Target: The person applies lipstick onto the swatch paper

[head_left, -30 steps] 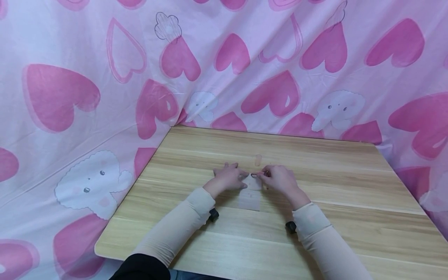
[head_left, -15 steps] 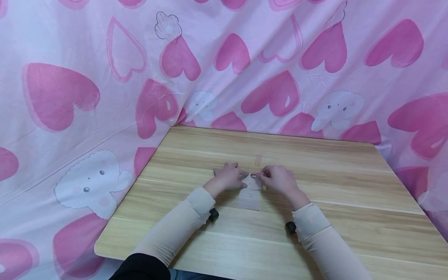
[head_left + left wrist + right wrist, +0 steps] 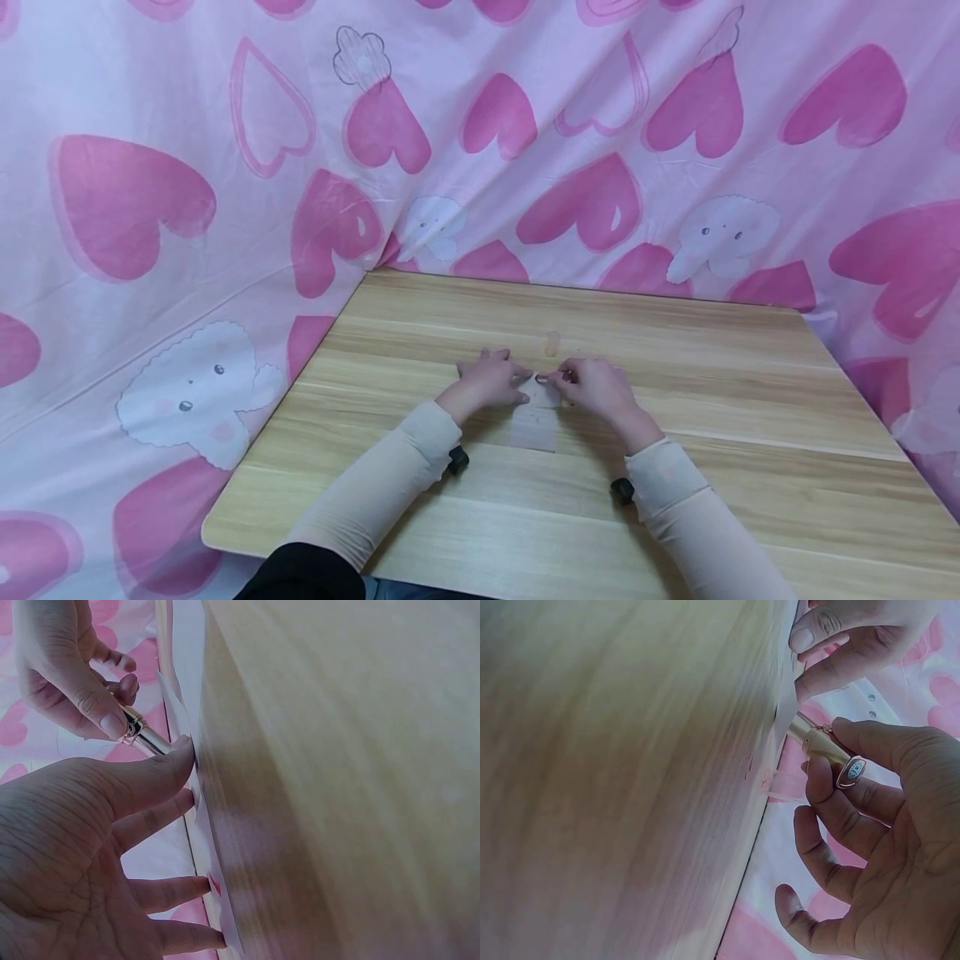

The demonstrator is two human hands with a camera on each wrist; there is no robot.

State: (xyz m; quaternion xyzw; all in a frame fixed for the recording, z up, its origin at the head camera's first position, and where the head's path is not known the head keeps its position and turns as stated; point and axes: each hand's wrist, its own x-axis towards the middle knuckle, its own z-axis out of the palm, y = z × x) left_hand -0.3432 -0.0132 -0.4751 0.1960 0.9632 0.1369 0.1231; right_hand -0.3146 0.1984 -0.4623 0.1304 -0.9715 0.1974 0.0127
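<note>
A small gold metal tube (image 3: 819, 744) with a fine chain and an oval tag is pinched between the thumb and fingers of my right hand (image 3: 602, 390). It slants down, its lower end close to the paper; whether they touch I cannot tell. A pale sheet of paper (image 3: 534, 429) lies on the table, and a red mark shows on it in the left wrist view. My left hand (image 3: 487, 381) has its fingers spread and straight, fingertips resting on the paper. The thumb (image 3: 180, 754) reaches close to the tube's lower end.
A small translucent oblong piece (image 3: 552, 343) is on the wooden table (image 3: 720, 383), beyond my hands. Black wrist cameras hang under both forearms. A pink heart-patterned curtain (image 3: 585, 200) stands behind the table and along its left side.
My right hand has shifted very slightly downward in the head view, with the tube still pinched. The left hand and the paper look unmoved.
</note>
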